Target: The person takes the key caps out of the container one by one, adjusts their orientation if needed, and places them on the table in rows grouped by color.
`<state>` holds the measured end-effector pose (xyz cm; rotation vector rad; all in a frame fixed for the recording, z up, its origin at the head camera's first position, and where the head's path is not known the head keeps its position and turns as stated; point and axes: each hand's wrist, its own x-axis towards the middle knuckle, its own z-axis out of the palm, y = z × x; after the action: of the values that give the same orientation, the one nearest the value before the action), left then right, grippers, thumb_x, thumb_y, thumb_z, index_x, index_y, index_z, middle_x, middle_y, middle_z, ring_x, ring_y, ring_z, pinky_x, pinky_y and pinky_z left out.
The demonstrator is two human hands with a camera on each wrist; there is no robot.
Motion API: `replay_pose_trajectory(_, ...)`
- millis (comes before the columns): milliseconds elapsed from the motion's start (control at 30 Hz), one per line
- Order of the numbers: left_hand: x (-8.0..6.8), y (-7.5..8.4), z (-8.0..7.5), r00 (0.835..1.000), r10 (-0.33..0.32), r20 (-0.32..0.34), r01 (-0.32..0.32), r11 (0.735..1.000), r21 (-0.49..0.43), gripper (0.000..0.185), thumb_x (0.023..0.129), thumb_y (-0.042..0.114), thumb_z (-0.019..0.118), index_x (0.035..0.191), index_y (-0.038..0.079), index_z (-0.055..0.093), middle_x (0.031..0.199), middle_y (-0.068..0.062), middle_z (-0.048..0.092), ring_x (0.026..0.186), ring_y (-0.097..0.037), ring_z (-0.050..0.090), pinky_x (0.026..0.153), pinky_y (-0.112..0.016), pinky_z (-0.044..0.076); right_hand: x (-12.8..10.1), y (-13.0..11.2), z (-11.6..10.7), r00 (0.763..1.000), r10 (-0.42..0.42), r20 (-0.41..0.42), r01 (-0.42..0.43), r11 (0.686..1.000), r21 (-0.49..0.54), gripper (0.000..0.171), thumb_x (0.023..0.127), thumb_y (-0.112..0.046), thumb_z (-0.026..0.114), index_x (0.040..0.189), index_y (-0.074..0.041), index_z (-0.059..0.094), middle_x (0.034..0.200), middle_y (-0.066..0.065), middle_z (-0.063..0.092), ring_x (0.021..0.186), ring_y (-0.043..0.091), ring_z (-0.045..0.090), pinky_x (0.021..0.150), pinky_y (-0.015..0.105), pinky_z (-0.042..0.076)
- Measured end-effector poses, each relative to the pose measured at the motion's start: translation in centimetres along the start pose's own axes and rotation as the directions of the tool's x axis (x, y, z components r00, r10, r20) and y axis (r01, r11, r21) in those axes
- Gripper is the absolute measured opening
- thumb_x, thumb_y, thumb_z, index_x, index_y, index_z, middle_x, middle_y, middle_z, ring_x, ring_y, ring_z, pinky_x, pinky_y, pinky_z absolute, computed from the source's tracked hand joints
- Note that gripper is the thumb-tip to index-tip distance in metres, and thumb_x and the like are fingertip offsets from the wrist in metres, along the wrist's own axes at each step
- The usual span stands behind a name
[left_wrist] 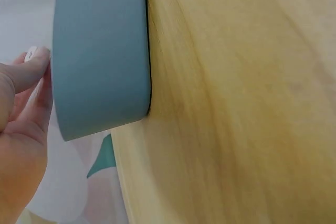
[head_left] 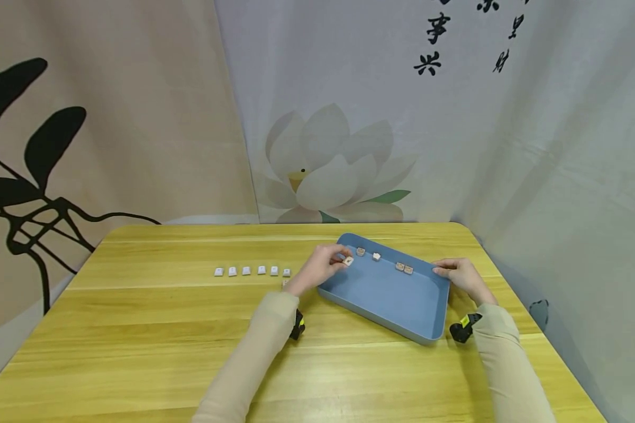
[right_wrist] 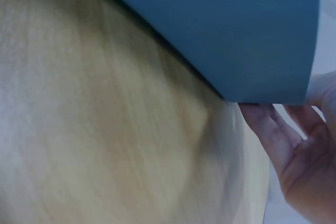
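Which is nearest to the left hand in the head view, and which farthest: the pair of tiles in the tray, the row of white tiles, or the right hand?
1. Row of white tiles, left of the left hand.
2. Pair of tiles, along the blue tray's far wall.
3. Right hand, at the tray's right corner.

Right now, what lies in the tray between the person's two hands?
In the head view, four small tiles lie along the blue tray's far wall, between the left hand, which pinches a fifth tile, and the right hand on the tray's corner.
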<state>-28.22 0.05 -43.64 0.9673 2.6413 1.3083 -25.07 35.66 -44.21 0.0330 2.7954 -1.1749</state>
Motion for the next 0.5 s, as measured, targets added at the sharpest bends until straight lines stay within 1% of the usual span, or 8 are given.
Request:
replay_pose_trajectory(67, -0.4, 0.0, -0.1, 1.000, 0.003, -0.009, -0.004, 0.999, -0.039, 0.027, 0.088, 0.002, 0.064, 0.115, 0.001, 0.065, 0.116, -0.013, 0.066, 0.099, -0.025, 0.067, 0.084, -0.026, 0.056, 0.0, 0.0, 0.0, 1.000, 0.005, 0.004, -0.005, 1.000, 0.004, 0.038, 0.097, -0.021, 0.055, 0.126, 0.004, 0.059, 0.132, 0.028, 0.054, 0.114, 0.036, 0.056, 0.086, 0.035, 0.052)
replay_pose_trajectory(100, -0.7, 0.1, -0.2, 1.000, -0.005, -0.014, 0.004, 0.998, -0.056, 0.028, 0.088, 0.002, 0.064, 0.115, 0.002, 0.065, 0.116, -0.012, 0.066, 0.099, -0.024, 0.067, 0.084, -0.026, 0.056, 0.0, 0.0, 0.0, 1.000, 0.007, 0.006, -0.007, 1.000, 0.007, 0.038, 0.097, -0.021, 0.055, 0.126, 0.003, 0.059, 0.132, 0.028, 0.054, 0.114, 0.036, 0.056, 0.085, 0.035, 0.052)
replay_pose_trajectory(233, -1.5, 0.0, -0.6, 0.998, -0.025, -0.056, 0.018, 0.993, -0.113, 0.029, 0.085, 0.004, 0.069, 0.114, 0.006, 0.067, 0.111, -0.011, 0.067, 0.093, -0.022, 0.067, 0.080, -0.025, 0.057, 0.0, -0.1, 0.0, 1.000, 0.010, 0.011, -0.010, 1.000, 0.013, 0.039, 0.097, -0.022, 0.055, 0.126, 0.003, 0.058, 0.133, 0.028, 0.053, 0.114, 0.035, 0.057, 0.084, 0.033, 0.052)
replay_pose_trajectory(400, -2.4, -0.2, -1.2, 0.995, -0.037, -0.097, 0.025, 0.992, -0.121, 0.032, 0.084, 0.008, 0.071, 0.116, 0.007, 0.069, 0.105, -0.010, 0.069, 0.086, -0.018, 0.066, 0.072, -0.020, 0.055, 0.1, 0.1, 0.0, 1.000, 0.004, 0.002, -0.004, 1.000, 0.006, 0.038, 0.097, -0.022, 0.056, 0.125, 0.004, 0.060, 0.131, 0.028, 0.055, 0.114, 0.035, 0.057, 0.084, 0.031, 0.051)
replay_pose_trajectory(500, -2.9, -0.3, -1.6, 0.991, -0.074, -0.107, 0.059, 0.989, -0.139, 0.031, 0.084, 0.009, 0.070, 0.116, 0.007, 0.069, 0.101, -0.010, 0.071, 0.083, -0.016, 0.065, 0.067, -0.017, 0.053, 0.2, 0.2, 0.0, 1.000, -0.003, -0.005, 0.003, 1.000, 0.001, 0.037, 0.096, -0.021, 0.056, 0.124, 0.004, 0.060, 0.130, 0.027, 0.056, 0.114, 0.036, 0.056, 0.085, 0.032, 0.051)
